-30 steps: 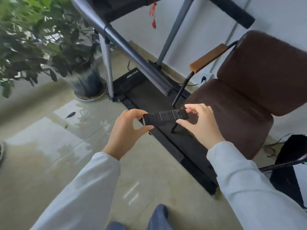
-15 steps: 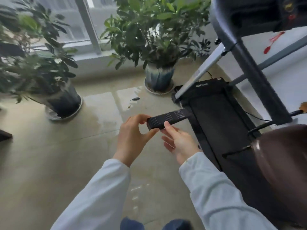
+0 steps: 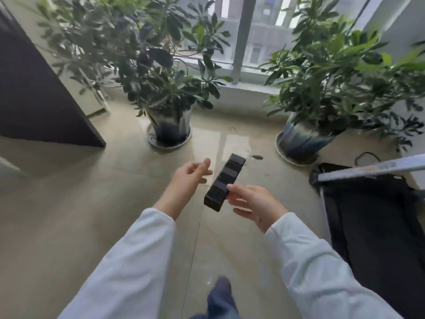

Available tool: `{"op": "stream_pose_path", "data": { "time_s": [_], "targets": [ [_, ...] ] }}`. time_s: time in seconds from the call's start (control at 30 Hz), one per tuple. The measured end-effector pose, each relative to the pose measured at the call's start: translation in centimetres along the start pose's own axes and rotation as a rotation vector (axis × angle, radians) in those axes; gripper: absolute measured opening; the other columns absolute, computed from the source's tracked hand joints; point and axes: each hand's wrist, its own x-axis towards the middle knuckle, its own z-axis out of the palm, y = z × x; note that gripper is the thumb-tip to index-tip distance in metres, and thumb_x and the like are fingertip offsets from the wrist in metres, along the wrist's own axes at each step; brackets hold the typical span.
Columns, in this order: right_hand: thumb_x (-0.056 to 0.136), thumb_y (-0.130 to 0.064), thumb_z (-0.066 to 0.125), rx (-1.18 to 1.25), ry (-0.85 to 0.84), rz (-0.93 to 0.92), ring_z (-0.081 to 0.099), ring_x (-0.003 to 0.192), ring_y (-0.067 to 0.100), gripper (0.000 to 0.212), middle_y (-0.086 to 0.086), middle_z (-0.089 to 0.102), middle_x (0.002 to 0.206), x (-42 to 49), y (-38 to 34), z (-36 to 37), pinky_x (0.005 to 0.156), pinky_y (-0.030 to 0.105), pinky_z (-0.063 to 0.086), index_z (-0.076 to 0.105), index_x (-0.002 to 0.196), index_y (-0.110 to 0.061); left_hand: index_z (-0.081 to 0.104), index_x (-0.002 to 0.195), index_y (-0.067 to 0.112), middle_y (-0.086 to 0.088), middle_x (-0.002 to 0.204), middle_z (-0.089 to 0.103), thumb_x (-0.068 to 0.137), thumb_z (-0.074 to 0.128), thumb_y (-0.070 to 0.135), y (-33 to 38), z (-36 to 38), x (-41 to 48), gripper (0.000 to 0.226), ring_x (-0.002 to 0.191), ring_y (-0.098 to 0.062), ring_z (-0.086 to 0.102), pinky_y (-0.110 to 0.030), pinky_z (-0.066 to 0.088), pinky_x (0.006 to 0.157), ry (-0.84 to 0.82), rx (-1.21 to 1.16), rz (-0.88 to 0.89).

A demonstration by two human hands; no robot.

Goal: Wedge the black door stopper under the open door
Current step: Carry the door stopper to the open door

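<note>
The black door stopper [image 3: 224,181], a long ribbed wedge, hangs in mid-air above the tiled floor, pointing away from me. My right hand [image 3: 255,203] holds it by its near end with thumb and fingers. My left hand [image 3: 189,174] is just left of the stopper, fingers apart, touching nothing. The dark brown open door [image 3: 34,95] stands at the far left, its lower corner near the floor well left of both hands.
Two large potted plants [image 3: 169,125] [image 3: 301,139] stand ahead by the window. A black treadmill [image 3: 377,217] with a grey rail lies at the right. Glossy beige floor tiles [image 3: 92,203] spread between me and the door. My knee shows at the bottom.
The view has swung left from the chair and treadmill toward the window and door. My left hand has let go of the stopper, which now rests in my right hand alone.
</note>
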Motion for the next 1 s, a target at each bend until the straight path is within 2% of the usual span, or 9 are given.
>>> {"op": "stream_pose_path", "data": {
  "time_s": [0.07, 0.17, 0.3, 0.4, 0.5, 0.63, 0.77, 0.9, 1.0],
  "targets": [
    [0.085, -0.026, 0.055, -0.126, -0.097, -0.006, 0.055, 0.082, 0.01, 0.013, -0.004, 0.062, 0.076, 1.4, -1.3, 1.9, 0.088, 0.031, 0.044, 0.061, 0.075, -0.021, 0.059, 0.1, 0.018, 0.008, 0.089, 0.065, 0.086, 0.044, 0.046, 0.0, -2.1, 1.2, 0.035, 0.079, -0.003, 0.058, -0.032, 0.04, 0.084, -0.023, -0.019, -0.05],
    [0.085, -0.025, 0.054, -0.285, -0.233, -0.035, 0.055, 0.085, 0.012, 0.013, -0.003, 0.06, 0.077, 3.5, -3.4, 4.7, 0.086, 0.029, 0.045, 0.062, 0.076, -0.02, 0.061, 0.081, 0.025, 0.011, 0.078, 0.063, 0.087, 0.047, 0.041, 0.3, -5.4, 2.1, 0.022, 0.075, -0.001, 0.057, -0.021, 0.039, 0.076, 0.008, -0.047, -0.075],
    [0.084, -0.027, 0.056, -0.441, -0.375, -0.073, 0.054, 0.088, 0.014, 0.011, -0.003, 0.059, 0.078, 6.4, -6.1, 9.1, 0.077, 0.023, 0.044, 0.062, 0.077, -0.022, 0.061, 0.076, 0.027, 0.008, 0.077, 0.063, 0.086, 0.052, 0.033, -0.1, -10.4, 3.2, 0.015, 0.078, -0.006, 0.057, -0.021, 0.04, 0.078, 0.149, -0.086, -0.111],
    [0.084, -0.03, 0.057, -0.549, -0.45, -0.125, 0.055, 0.089, 0.013, 0.011, -0.007, 0.06, 0.08, 8.1, -7.6, 13.0, 0.087, 0.029, 0.046, 0.06, 0.073, -0.03, 0.063, 0.082, 0.024, 0.006, 0.081, 0.064, 0.086, 0.054, 0.032, -1.3, -14.4, 3.5, 0.014, 0.087, -0.012, 0.058, -0.028, 0.041, 0.082, 0.279, -0.181, -0.152],
    [0.081, -0.035, 0.06, -0.611, -0.54, -0.135, 0.056, 0.082, 0.002, 0.007, -0.014, 0.06, 0.082, 9.3, -8.2, 17.0, 0.093, 0.03, 0.045, 0.056, 0.076, -0.035, 0.065, 0.093, 0.016, -0.001, 0.089, 0.065, 0.085, 0.055, 0.03, -2.6, -18.3, 3.0, 0.019, 0.089, -0.014, 0.059, -0.025, 0.038, 0.076, 0.419, -0.292, -0.184],
    [0.079, -0.04, 0.062, -0.755, -0.619, -0.131, 0.058, 0.087, 0.004, 0.015, -0.011, 0.063, 0.089, 11.3, -7.9, 23.8, 0.095, 0.029, 0.045, 0.059, 0.089, -0.029, 0.063, 0.072, 0.019, 0.008, 0.077, 0.063, 0.084, 0.056, 0.029, -4.9, -24.8, 2.6, 0.017, 0.077, -0.007, 0.059, -0.028, 0.035, 0.076, 0.596, -0.421, -0.245],
    [0.079, -0.034, 0.063, -0.791, -0.668, -0.125, 0.057, 0.082, 0.005, 0.02, -0.006, 0.063, 0.089, 13.0, -7.8, 32.9, 0.082, 0.022, 0.045, 0.062, 0.093, -0.02, 0.061, 0.067, 0.021, 0.011, 0.073, 0.062, 0.084, 0.057, 0.029, -7.8, -32.7, 2.5, 0.019, 0.074, -0.005, 0.057, -0.028, 0.036, 0.074, 0.709, -0.512, -0.268],
    [0.078, -0.03, 0.065, -0.765, -0.632, -0.086, 0.058, 0.087, 0.012, 0.023, -0.003, 0.064, 0.089, 15.0, -7.8, 40.5, 0.088, 0.029, 0.047, 0.065, 0.095, -0.015, 0.06, 0.071, 0.022, 0.01, 0.074, 0.062, 0.085, 0.055, 0.034, -9.9, -39.7, 3.0, 0.019, 0.076, -0.007, 0.057, -0.024, 0.035, 0.067, 0.711, -0.543, -0.271],
    [0.079, -0.027, 0.064, -0.703, -0.622, -0.031, 0.057, 0.093, 0.016, 0.021, 0.003, 0.064, 0.095, 16.5, -8.1, 45.4, 0.086, 0.028, 0.046, 0.065, 0.094, -0.013, 0.059, 0.093, 0.02, 0.008, 0.085, 0.063, 0.085, 0.054, 0.037, -10.9, -44.2, 3.2, 0.019, 0.078, -0.003, 0.058, -0.024, 0.035, 0.067, 0.676, -0.539, -0.266]
  ]
}}
